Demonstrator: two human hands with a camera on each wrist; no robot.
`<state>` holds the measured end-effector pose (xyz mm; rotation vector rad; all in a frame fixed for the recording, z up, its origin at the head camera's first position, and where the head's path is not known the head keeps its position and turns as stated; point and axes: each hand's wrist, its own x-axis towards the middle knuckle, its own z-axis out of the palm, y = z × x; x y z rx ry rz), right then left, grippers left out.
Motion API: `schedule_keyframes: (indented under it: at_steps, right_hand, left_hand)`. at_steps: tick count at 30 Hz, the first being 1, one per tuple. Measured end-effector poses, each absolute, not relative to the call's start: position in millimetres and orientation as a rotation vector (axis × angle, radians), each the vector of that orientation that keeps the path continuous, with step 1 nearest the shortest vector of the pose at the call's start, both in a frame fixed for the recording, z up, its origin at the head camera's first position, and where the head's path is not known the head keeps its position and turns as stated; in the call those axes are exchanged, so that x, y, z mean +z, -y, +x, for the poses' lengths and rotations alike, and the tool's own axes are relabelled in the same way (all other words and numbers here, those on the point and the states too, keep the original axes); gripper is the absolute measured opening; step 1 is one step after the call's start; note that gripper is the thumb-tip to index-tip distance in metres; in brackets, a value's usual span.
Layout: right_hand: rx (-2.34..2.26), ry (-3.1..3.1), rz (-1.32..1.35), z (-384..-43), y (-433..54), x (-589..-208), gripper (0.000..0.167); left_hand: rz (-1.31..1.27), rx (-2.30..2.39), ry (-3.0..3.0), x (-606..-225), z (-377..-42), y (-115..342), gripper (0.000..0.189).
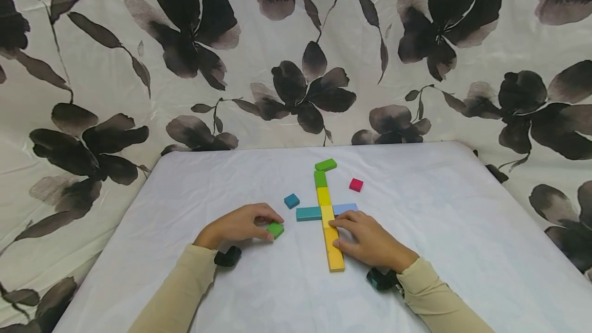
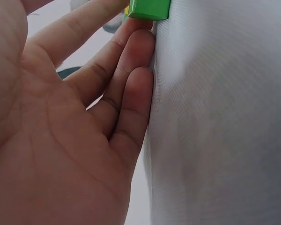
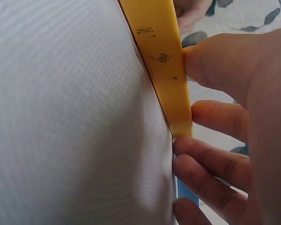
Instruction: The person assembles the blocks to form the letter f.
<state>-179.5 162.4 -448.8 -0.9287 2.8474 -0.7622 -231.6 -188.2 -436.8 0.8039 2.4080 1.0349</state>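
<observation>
Green block (image 1: 275, 229) pinched by the left hand (image 1: 245, 223), seemingly resting on the white surface (image 1: 268, 297), long yellow block (image 1: 334, 253) to its right touched by the right hand (image 1: 372, 243), fingers spread, small blue block (image 1: 292, 201) and red block (image 1: 356, 185) beyond

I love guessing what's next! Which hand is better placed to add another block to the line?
Probably the left hand: it pinches a separate green block, just left of the yellow blocks. The right hand touches those yellow blocks and holds no separate one.
</observation>
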Motion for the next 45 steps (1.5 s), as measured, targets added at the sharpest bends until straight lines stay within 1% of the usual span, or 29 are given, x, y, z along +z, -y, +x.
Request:
schedule_keyframes:
  at_steps: [13, 21, 35, 45]
  right_hand:
    - [-0.725, -2.931, -0.89, -176.2, -159.2, -445.8, 0.037]
    - [-0.7, -3.047, -0.971, -176.7, -160.9, -445.7, 0.035]
    - [-0.676, -3.031, -0.931, -179.1, -161.7, -447.3, 0.042]
    - [-0.71, -2.985, -0.933, -179.8, -162.6, -448.0, 0.044]
  left_hand:
    - [0.816, 1.012, -2.392, -437.3, -231.4, 189.2, 0.039]
    - [0.821, 1.035, -2.395, -436.8, -230.8, 187.3, 0.038]
    - [0.776, 1.051, -2.451, -441.1, -233.0, 185.3, 0.03]
    - [0.713, 1.107, -2.479, -440.2, -230.3, 183.2, 0.028]
